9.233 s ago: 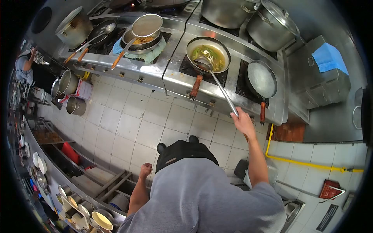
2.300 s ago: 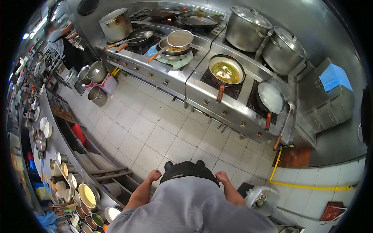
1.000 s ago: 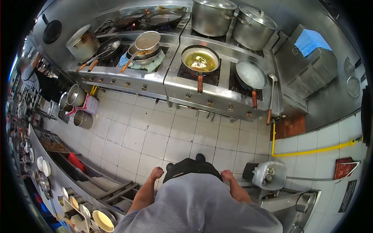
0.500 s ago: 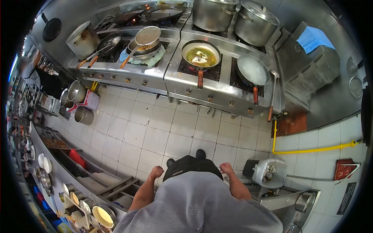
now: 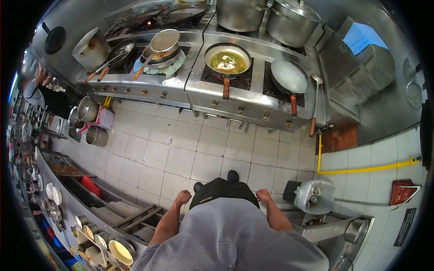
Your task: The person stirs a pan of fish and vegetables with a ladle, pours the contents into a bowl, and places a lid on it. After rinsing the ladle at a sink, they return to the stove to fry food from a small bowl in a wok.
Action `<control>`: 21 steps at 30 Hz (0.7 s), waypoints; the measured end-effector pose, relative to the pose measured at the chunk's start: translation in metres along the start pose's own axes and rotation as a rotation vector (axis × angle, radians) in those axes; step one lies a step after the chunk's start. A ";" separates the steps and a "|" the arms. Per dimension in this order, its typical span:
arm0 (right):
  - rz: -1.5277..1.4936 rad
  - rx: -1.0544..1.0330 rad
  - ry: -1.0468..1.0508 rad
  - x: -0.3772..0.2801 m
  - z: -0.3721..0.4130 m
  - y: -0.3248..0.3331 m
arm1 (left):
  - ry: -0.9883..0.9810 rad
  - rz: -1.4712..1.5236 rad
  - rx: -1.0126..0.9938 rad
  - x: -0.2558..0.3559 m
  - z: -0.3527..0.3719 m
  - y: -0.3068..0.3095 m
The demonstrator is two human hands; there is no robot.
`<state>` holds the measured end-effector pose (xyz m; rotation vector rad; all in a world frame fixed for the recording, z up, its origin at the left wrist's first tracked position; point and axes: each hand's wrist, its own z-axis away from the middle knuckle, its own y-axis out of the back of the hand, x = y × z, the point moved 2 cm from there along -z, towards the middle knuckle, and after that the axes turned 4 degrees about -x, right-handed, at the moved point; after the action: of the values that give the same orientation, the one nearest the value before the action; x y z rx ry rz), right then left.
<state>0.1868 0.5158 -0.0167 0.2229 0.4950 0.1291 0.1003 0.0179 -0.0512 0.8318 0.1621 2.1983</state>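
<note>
Both arms hang at my sides in front of the grey shirt and black apron. My left hand [image 5: 183, 197] is curled into a loose fist beside the apron, with nothing showing in it. On the other side, my right hand [image 5: 263, 195] is likewise closed and touches nothing I can see. Ahead on the range, a frying pan [image 5: 242, 53] holds greenish food in liquid with a pale lump in the middle. To its right a second pan [image 5: 290, 76] contains cloudy whitish liquid. A long-handled ladle [image 5: 317, 80] lies at the range's right edge. Neither hand reaches the stove.
A strainer [image 5: 164, 40] rests over a pan on a cloth. Large stockpots [image 5: 241, 16] stand behind. A counter with containers [image 5: 121, 251] runs along the left; a lined bin [image 5: 315, 197] is at right. Tiled floor [image 5: 181, 160] lies before the range. Another person [image 5: 45, 92] stands far left.
The view has shifted slightly, so the range sits a little higher and further left. My hands keep nearly the same pose. The person at far left shows more of the body.
</note>
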 end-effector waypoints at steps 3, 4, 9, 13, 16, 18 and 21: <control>-0.030 -0.007 -0.015 0.005 -0.002 0.001 | 0.004 -0.021 0.002 0.010 0.004 0.002; -0.037 -0.007 -0.010 0.006 -0.002 0.001 | 0.007 -0.025 0.002 0.012 0.003 0.002; -0.073 0.004 0.007 0.011 -0.002 0.002 | 0.010 -0.014 -0.009 0.009 -0.005 -0.003; -0.121 -0.008 -0.004 0.015 -0.006 0.002 | 0.022 -0.039 -0.018 0.016 -0.001 -0.002; -0.132 -0.016 0.000 0.015 -0.008 0.004 | 0.026 -0.053 -0.021 0.016 -0.001 -0.003; -0.122 -0.014 0.000 0.015 -0.009 0.005 | 0.024 -0.055 -0.020 0.016 -0.001 -0.004; -0.084 -0.006 0.000 0.013 -0.010 0.007 | 0.017 -0.055 -0.015 0.018 0.000 -0.006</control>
<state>0.1934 0.5270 -0.0293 0.1957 0.5031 0.0483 0.0957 0.0345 -0.0440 0.7922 0.1750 2.1529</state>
